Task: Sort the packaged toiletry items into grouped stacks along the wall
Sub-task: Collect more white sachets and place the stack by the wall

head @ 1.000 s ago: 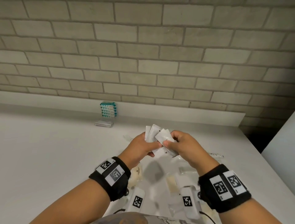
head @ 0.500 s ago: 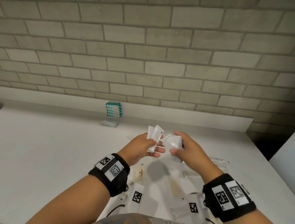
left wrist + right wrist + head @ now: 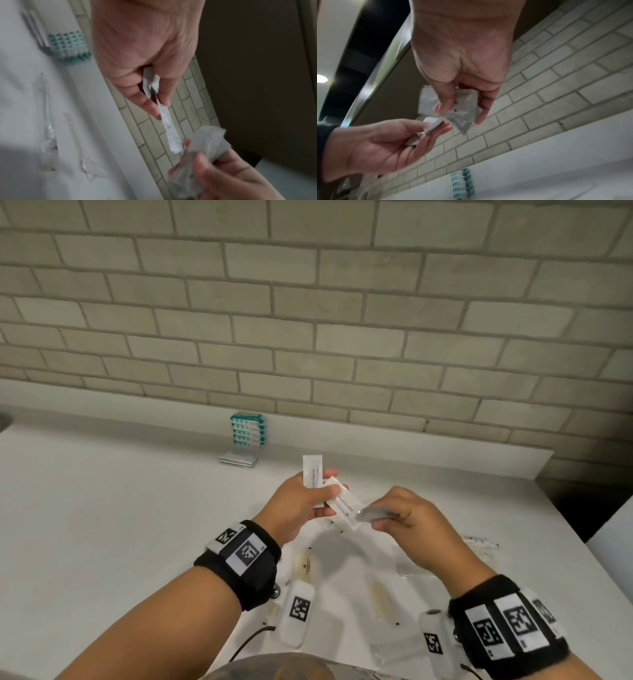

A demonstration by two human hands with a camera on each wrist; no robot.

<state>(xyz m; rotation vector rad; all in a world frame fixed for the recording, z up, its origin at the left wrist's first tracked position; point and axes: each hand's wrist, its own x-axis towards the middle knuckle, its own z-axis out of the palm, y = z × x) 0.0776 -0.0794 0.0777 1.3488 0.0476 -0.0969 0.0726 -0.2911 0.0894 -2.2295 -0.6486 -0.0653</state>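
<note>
Two toothpaste sachets (image 3: 329, 491) in left hand (image 3: 301, 505)

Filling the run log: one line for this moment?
left hand: holds toothpaste packets | right hand: pinches packet | teal stack: at wall

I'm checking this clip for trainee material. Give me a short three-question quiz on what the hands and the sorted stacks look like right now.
1. True or false: the left hand holds white toothpaste packets.
2. Multiple choice: where does the teal-edged stack stand? A) on the flat white stack, against the ledge under the brick wall B) in the right hand C) at the table's near edge
3. Fill in: the right hand pinches a small crumpled ____ in its fingers.

Key: 1 true; 2 A; 3 packet (blurred in the head view; the right wrist view shows a greyish-white wrapper).
</note>
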